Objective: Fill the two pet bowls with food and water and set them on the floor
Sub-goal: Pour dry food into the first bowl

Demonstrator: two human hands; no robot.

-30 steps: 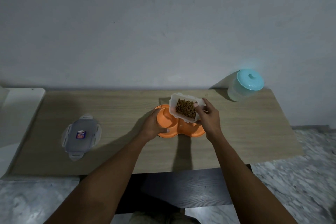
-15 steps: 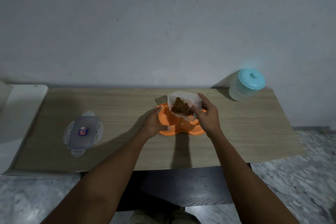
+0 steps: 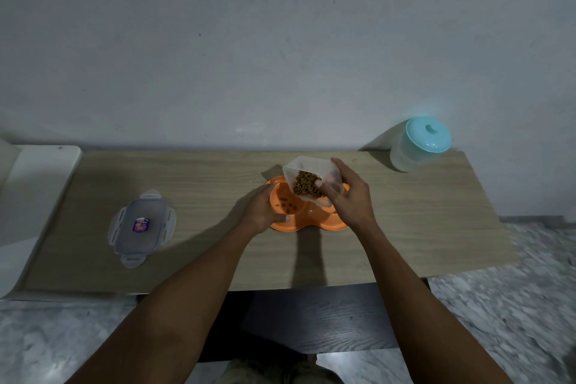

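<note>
Two bare forearms reach across a wooden table (image 3: 405, 237). The left hand (image 3: 260, 212) curls round the left rim of the orange bowls (image 3: 313, 223), thumb on the near edge, steadying them at mid-table. The right hand (image 3: 350, 201) grips a clear tub (image 3: 304, 165) of kibble (image 3: 307, 188) by its side wall. The tub is tipped mouth-down over the left well, where a few pieces lie. The right well, partly hidden, shows none. The joined bowls look like light, stiff plastic that is likely to skate on the wood. Once watered, they are best carried level by both outer rims. A lid (image 3: 141, 224) lies well to the left. At far right, against the wall, stands a teal-capped jar (image 3: 417, 146).
</note>
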